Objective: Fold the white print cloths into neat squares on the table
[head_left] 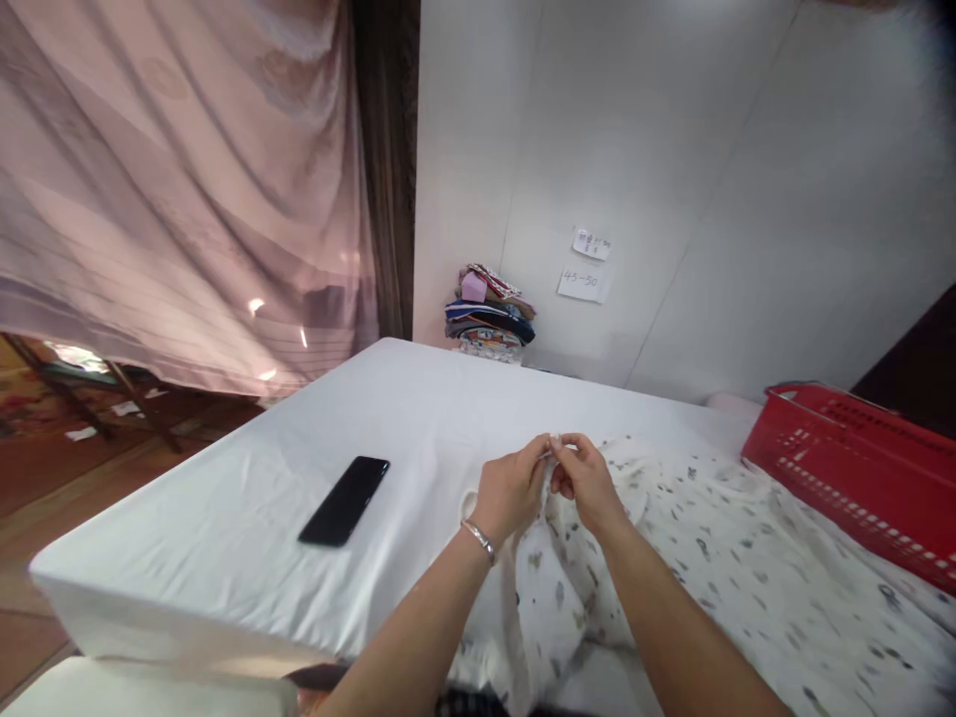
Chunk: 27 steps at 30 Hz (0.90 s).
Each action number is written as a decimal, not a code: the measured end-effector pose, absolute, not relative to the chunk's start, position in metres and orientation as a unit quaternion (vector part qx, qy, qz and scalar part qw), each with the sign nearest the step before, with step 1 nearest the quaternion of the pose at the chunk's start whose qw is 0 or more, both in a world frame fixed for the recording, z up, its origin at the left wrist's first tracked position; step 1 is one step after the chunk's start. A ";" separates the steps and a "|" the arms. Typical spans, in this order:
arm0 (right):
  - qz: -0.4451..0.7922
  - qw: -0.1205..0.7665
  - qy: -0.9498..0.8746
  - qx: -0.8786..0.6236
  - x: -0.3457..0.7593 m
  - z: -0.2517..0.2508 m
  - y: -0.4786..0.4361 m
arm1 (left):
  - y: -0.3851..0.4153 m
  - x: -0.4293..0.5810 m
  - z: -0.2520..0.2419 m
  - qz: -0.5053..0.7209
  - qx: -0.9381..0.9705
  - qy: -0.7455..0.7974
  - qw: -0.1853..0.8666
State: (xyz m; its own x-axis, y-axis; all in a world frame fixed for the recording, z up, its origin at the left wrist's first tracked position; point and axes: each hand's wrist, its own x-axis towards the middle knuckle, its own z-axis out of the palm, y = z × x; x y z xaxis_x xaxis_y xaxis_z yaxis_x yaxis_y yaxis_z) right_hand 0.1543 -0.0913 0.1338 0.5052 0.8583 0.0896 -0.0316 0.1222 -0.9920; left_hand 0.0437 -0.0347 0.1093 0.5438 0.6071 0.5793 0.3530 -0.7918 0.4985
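- A pink, sheer-looking curtain [186, 179] hung down the left of the room, above a reddish-brown floor [45, 498], with a darker brown drape [389, 169] next to it.
- A worktop [418, 418] under a smooth white cover stretched from there toward the right, up to a pale panelled wall [672, 149].
- A black phone [345, 501] lay flat on the left part of the cover, at a slant and well apart from the hands.
- A stack of folded cloths [489, 314] in mixed colours stood at the far edge, close to the wall.
- The left hand [512, 490], with a silver bracelet [479, 541] at the wrist, pinched a gathered edge of the printed fabric.
- The right hand [587, 488] pinched the same edge, the fingertips of both meeting.
- Two paper notes [585, 283] were fixed to the wall beyond, the lower reading "45-50".
- The printed fabric [754, 558], white with small dark motifs, hung below the fingers and spread loosely across the right of the worktop.
- A red plastic basket [858, 468] with slotted sides stood at the far right, beside the fabric.
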 end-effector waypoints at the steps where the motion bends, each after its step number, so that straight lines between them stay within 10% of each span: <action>1: 0.342 0.651 -0.363 -0.573 0.155 0.134 -0.094 | -0.038 0.044 0.109 0.390 0.864 0.274 0.159; 15: 0.283 0.629 -0.405 -0.600 0.176 0.143 -0.107 | -0.060 0.045 0.109 0.324 0.849 0.372 0.191; 27: 0.232 0.577 -0.436 -0.651 0.217 0.260 -0.003 | -0.016 -0.009 0.067 0.100 0.813 0.503 0.276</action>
State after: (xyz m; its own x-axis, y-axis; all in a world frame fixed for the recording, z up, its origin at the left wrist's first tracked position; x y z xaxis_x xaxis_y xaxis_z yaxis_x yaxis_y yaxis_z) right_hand 0.2175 -0.0033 0.2598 0.5128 0.8347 0.2005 0.3000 0.0446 -0.9529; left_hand -0.0093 -0.0157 0.0669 0.4737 0.8731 -0.1149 0.7629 -0.3417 0.5489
